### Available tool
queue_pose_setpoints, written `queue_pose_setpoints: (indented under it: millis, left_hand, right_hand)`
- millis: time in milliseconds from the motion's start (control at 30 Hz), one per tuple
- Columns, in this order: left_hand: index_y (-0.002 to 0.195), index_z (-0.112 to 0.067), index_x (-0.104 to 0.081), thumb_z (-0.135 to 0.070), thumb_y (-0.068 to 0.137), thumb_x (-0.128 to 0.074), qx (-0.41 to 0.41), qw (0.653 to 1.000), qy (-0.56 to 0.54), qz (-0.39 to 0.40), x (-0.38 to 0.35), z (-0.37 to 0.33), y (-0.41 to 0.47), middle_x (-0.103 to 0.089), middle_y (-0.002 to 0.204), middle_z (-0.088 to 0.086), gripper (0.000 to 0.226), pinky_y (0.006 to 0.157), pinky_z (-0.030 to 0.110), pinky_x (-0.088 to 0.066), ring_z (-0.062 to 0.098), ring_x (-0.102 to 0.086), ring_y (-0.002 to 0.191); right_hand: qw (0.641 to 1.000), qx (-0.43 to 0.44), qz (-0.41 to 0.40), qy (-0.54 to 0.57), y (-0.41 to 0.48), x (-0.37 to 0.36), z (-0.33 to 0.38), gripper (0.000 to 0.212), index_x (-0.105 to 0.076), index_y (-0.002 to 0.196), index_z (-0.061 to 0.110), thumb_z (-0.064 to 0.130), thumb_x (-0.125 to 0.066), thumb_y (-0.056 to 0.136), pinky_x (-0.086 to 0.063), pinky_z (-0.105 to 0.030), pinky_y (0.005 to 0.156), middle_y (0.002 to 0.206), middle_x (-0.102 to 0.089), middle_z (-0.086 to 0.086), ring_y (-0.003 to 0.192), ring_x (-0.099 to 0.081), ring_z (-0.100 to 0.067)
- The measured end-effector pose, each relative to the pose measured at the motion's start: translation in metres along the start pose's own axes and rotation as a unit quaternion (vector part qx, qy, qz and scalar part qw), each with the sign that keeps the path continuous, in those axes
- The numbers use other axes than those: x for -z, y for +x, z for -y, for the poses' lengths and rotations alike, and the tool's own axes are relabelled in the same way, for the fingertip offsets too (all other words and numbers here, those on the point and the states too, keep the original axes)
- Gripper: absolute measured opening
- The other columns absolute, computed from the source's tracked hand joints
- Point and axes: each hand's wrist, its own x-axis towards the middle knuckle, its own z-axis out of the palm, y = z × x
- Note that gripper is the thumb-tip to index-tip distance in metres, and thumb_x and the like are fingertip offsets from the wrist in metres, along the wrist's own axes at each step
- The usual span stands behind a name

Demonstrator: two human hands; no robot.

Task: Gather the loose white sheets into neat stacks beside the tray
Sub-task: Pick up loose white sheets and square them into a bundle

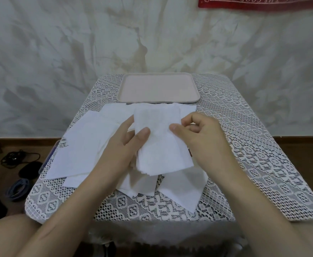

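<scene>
A bundle of white sheets (159,143) is held up over the middle of the table. My left hand (126,143) grips its left side, thumb on top and fingers underneath. My right hand (198,134) pinches its right edge with thumb and curled fingers. More loose white sheets (83,151) lie spread over the lace cloth to the left, and a few others (181,190) lie below the bundle near me. The pale pink tray (158,89) sits empty at the far edge of the table, just beyond the sheets.
The small table has a white lace cloth (253,154) over it, with bare cloth on the right side. On the brown floor at left lie black cables (16,158), a dark object (30,169) and a blue coil (17,189). A mottled wall stands close behind.
</scene>
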Motion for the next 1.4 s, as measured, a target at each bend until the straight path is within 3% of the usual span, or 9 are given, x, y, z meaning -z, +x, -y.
queue_pose_setpoints:
  millis: [100, 200, 367, 500, 767, 867, 1033, 1200, 1400]
  left_hand:
    - [0.142, -0.034, -0.058, -0.032, 0.095, -0.068, 0.018, 1.0, -0.023, -0.007, -0.002, 0.0, 0.002, -0.079, 0.113, -0.002, 0.049, 0.067, 0.022, -0.058, 0.014, -0.077, 0.101]
    - [0.142, -0.031, -0.06, -0.03, 0.091, -0.075, 0.02, 0.998, -0.046, -0.031, -0.002, -0.001, 0.006, -0.079, 0.116, 0.002, 0.053, 0.072, 0.03, -0.059, 0.021, -0.076, 0.106]
    - [0.129, -0.024, -0.066, -0.034, 0.086, -0.063, 0.002, 0.988, -0.138, -0.062, 0.002, -0.011, 0.009, -0.078, 0.115, 0.001, 0.045, 0.081, 0.036, -0.059, 0.017, -0.075, 0.102]
    - [0.141, -0.012, -0.06, -0.032, 0.089, -0.069, 0.023, 0.977, -0.204, -0.058, 0.0, -0.016, 0.008, -0.072, 0.132, 0.013, 0.057, 0.102, 0.049, -0.056, 0.029, -0.071, 0.119]
    - [0.147, -0.006, -0.054, -0.028, 0.09, -0.065, 0.002, 0.951, -0.303, -0.067, 0.0, -0.014, 0.008, -0.068, 0.139, 0.016, 0.062, 0.091, 0.038, -0.062, 0.028, -0.07, 0.121]
    - [0.151, -0.004, -0.046, -0.024, 0.093, -0.067, -0.006, 0.948, -0.31, -0.076, 0.001, -0.011, 0.01, -0.066, 0.14, 0.017, 0.064, 0.085, 0.033, -0.061, 0.025, -0.071, 0.117]
    - [0.145, -0.01, -0.056, -0.027, 0.091, -0.071, 0.001, 0.961, -0.272, -0.053, -0.001, -0.003, 0.013, -0.076, 0.12, 0.008, 0.06, 0.078, 0.029, -0.062, 0.02, -0.075, 0.104]
    - [0.147, -0.02, -0.049, -0.043, 0.073, -0.082, -0.02, 0.997, -0.071, 0.006, 0.027, -0.007, 0.036, -0.074, 0.129, 0.005, 0.084, 0.096, 0.044, -0.061, 0.026, -0.072, 0.119]
    - [0.139, -0.034, -0.055, -0.037, 0.071, -0.088, -0.066, 0.988, 0.121, 0.071, 0.045, -0.028, 0.059, -0.073, 0.128, -0.013, 0.076, 0.097, 0.026, -0.056, 0.007, -0.069, 0.12]
  right_hand:
    - [1.0, -0.001, 0.001, -0.028, 0.001, 0.0, -0.001, 0.021, -0.061, 0.079, 0.019, 0.027, -0.079, 0.087, -0.041, -0.034, 0.062, 0.059, -0.058, 0.005, 0.06, -0.053, -0.016]
    - [0.998, 0.005, 0.002, -0.058, 0.0, 0.001, -0.002, 0.025, -0.061, 0.094, 0.034, 0.043, -0.079, 0.08, -0.048, -0.035, 0.063, 0.074, -0.063, 0.013, 0.066, -0.06, -0.012]
    - [0.994, -0.06, 0.088, -0.032, -0.005, 0.002, 0.005, 0.086, -0.052, 0.139, 0.037, 0.076, -0.072, 0.065, -0.06, -0.033, 0.085, 0.116, -0.068, 0.015, 0.094, -0.071, -0.004]
    - [0.981, -0.101, 0.159, 0.037, -0.01, -0.004, 0.006, 0.075, -0.069, 0.123, 0.027, 0.073, -0.072, 0.064, -0.059, -0.039, 0.096, 0.113, -0.075, 0.0, 0.099, -0.074, -0.013]
    - [0.941, -0.172, 0.245, 0.155, -0.006, -0.01, 0.003, 0.09, -0.07, 0.12, 0.013, 0.08, -0.077, 0.06, -0.058, -0.041, 0.099, 0.117, -0.075, -0.013, 0.11, -0.073, -0.026]
    - [0.931, -0.173, 0.251, 0.199, -0.006, -0.013, 0.005, 0.077, -0.068, 0.123, 0.01, 0.068, -0.075, 0.072, -0.057, -0.042, 0.1, 0.117, -0.076, -0.012, 0.111, -0.072, -0.026]
    - [0.937, -0.118, 0.155, 0.29, -0.001, -0.014, 0.006, 0.053, -0.063, 0.125, 0.011, 0.023, -0.072, 0.074, -0.061, -0.025, 0.079, 0.111, -0.078, -0.002, 0.096, -0.076, -0.014]
    - [0.97, -0.054, 0.116, 0.209, 0.017, 0.006, 0.001, 0.042, -0.064, 0.114, 0.017, 0.011, -0.079, 0.076, -0.058, -0.03, 0.076, 0.096, -0.078, 0.004, 0.09, -0.075, -0.015]
    - [0.985, 0.048, 0.16, 0.05, 0.041, 0.017, 0.006, 0.055, -0.05, 0.132, 0.032, 0.019, -0.069, 0.082, -0.052, -0.02, 0.082, 0.109, -0.069, 0.02, 0.106, -0.067, -0.003]
